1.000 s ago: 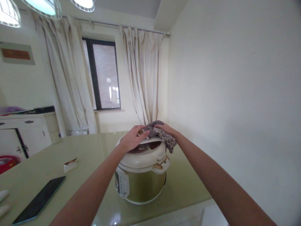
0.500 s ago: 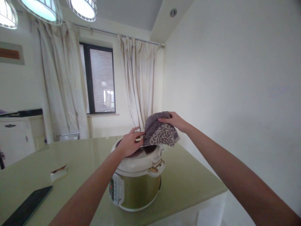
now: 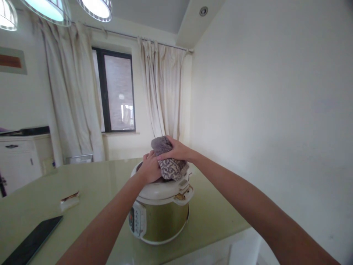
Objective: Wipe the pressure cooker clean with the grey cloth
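A white and gold electric cooker (image 3: 168, 217) stands upright on the table, its lid (image 3: 157, 193) in place and its button panel (image 3: 139, 219) facing left. My left hand (image 3: 150, 168) is on top of the lid, fingers curled about the lid's handle, which the hand and cloth now hide. A folded grey-purple towel (image 3: 171, 169) with a cream scroll pattern is bunched in my right hand (image 3: 176, 150), thumb towards me. The towel presses against the lid's top, touching my left hand.
On the green tabletop (image 3: 96, 191), a dark flat phone-like slab (image 3: 33, 239) lies at left front. Beyond it is a small white and brown item (image 3: 70, 201). The table's right edge runs near a white wall (image 3: 261, 92). A white cabinet (image 3: 20, 158) stands at far left.
My right hand has moved left and slightly down with the towel, bringing it onto the lid beside my left hand. The towel is more bunched. My left hand stays on the lid.
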